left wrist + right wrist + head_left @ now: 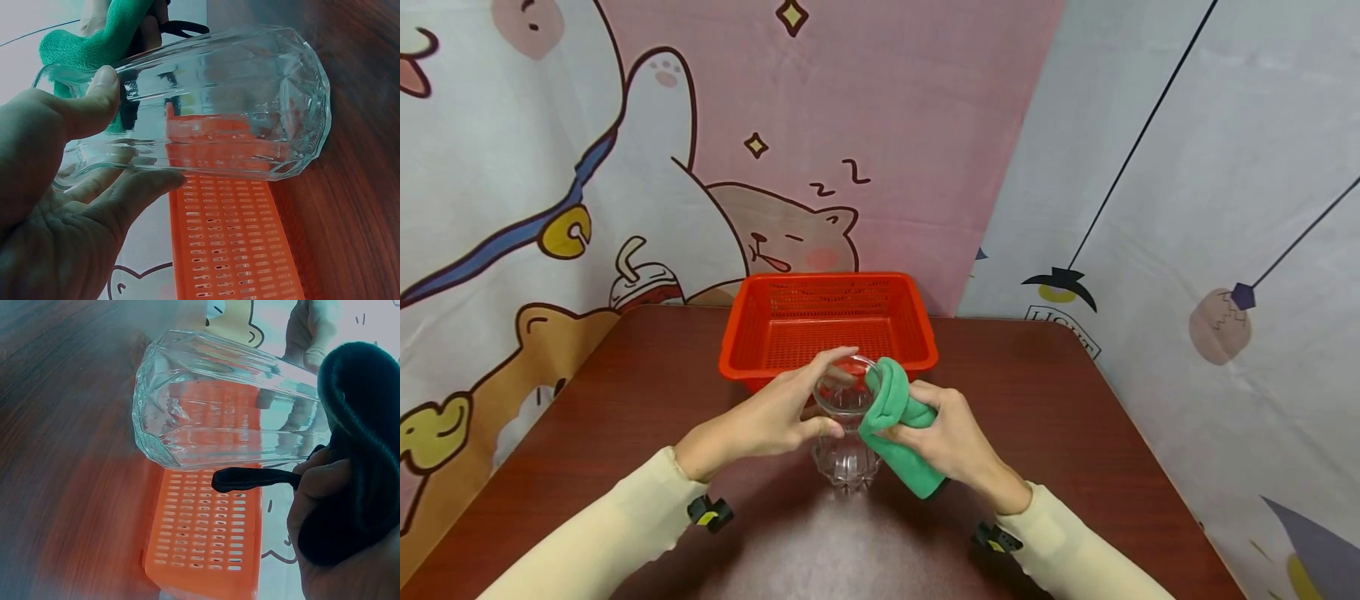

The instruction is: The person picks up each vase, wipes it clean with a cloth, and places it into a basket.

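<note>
Center of frame: left hand (778, 414) gripped vase (847, 460) | right hand (957, 437) clutched cloth (893, 410) against it | basket (831, 336) stood behind

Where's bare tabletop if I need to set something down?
Right of the red basket, tabletop lies bare out to the printed backdrop, beyond the right hand; another bare patch lies left of the basket, beyond the left hand. Crowded: in front of the basket, where both hands, glass vase and green cloth cluster.

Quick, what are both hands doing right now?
Left hand: closed around the glass vase, near its top.
Right hand: closed, holding the green cloth.
</note>
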A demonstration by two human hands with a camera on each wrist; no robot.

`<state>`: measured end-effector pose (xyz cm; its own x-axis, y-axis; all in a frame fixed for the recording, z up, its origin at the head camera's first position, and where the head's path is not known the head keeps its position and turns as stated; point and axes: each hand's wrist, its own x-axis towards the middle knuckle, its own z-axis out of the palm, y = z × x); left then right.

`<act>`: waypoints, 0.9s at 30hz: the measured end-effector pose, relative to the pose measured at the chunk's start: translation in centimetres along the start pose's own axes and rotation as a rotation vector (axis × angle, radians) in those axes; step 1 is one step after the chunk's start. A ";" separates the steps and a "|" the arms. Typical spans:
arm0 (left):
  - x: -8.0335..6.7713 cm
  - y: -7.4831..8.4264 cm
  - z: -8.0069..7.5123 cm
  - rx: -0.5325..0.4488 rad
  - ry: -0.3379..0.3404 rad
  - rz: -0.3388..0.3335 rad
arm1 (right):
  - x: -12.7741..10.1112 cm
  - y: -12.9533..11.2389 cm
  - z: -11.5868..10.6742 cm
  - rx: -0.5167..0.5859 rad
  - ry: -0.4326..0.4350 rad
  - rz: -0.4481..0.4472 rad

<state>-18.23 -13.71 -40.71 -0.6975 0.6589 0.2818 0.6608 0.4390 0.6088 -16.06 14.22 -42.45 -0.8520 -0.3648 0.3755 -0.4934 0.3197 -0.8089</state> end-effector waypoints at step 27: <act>0.0 0.0 0.0 -0.047 -0.005 -0.009 | 0.0 1.8 0.3 -0.123 -0.079 0.036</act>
<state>-18.25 -13.69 -40.76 -0.7017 0.6582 0.2727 0.6407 0.4155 0.6456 -16.92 14.52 -44.03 -0.8553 -0.4177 0.3065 -0.4848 0.4365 -0.7579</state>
